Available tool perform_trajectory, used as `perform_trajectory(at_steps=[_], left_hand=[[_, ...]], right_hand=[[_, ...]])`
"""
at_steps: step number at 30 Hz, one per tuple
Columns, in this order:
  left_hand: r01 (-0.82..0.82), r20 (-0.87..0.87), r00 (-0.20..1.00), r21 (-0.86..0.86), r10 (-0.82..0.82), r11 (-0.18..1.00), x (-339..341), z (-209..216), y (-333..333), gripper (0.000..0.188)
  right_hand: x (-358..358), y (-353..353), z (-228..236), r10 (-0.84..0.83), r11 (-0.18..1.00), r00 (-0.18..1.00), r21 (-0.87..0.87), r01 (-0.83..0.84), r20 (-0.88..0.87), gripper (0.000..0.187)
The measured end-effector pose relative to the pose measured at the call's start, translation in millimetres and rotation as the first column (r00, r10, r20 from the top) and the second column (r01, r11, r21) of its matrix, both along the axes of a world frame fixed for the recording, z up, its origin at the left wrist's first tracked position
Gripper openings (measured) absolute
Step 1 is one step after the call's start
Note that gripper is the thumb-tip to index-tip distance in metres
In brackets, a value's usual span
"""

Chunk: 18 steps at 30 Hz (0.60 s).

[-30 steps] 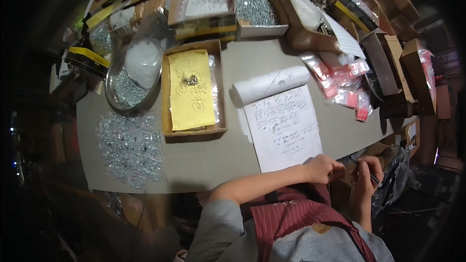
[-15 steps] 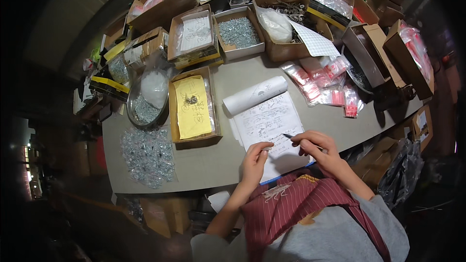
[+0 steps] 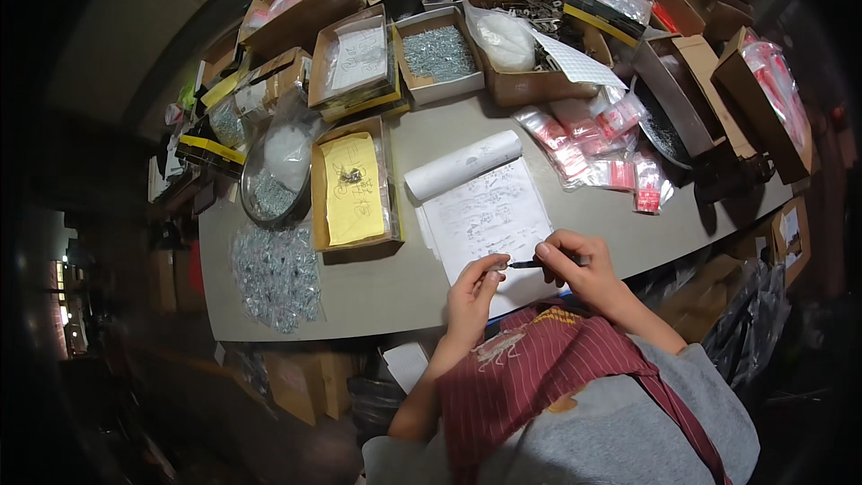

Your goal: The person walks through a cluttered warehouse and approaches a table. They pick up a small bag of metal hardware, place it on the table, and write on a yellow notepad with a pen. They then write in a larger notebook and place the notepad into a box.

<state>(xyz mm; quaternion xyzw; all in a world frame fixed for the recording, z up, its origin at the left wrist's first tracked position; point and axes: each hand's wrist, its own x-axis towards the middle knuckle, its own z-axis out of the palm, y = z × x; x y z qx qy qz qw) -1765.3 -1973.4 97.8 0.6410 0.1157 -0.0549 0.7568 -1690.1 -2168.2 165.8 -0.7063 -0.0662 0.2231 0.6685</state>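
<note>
A dark pen (image 3: 523, 264) lies level in the fingers of my right hand (image 3: 582, 271), its tip pointing left. My left hand (image 3: 470, 298) is closed in a pinch on a small pale piece (image 3: 500, 267), perhaps a pen cap. The pen's tip meets or nearly meets this piece; I cannot tell whether it goes inside. Both hands are above the lower part of a notepad (image 3: 485, 207) with handwritten lines. Its upper pages are rolled back at the far end.
Left of the notepad stands a cardboard box (image 3: 395, 232) with a yellow note (image 3: 353, 202). Farther left are a round metal bowl (image 3: 247, 189) and bagged small metal parts (image 3: 277, 280). Red-and-clear plastic bags (image 3: 570, 160) lie to the right. A box of screws (image 3: 438, 52) stands behind.
My right hand has lifted the pen off the page and turned it level, bringing its tip to my left fingers. The whole view has shifted slightly.
</note>
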Motion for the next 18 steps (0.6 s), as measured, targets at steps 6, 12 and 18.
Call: perform_trajectory(at_steps=[6,12,18], left_hand=[[0.099,0.069,0.990,0.270,-0.122,0.958,6,17,-5,0.025],[0.174,0.047,0.979,0.329,-0.201,0.928,11,25,-7,0.025],[0.272,0.050,0.942,0.463,-0.332,0.844,14,28,-5,0.024]], right_hand=[[-2,-9,-4,-0.006,1.000,1.000,-0.026,0.005,-0.017,0.027],[-2,-14,-11,-0.047,0.998,0.994,0.041,0.051,-0.094,0.026],[3,-23,-11,-0.046,0.988,0.970,0.130,0.079,-0.240,0.028]])
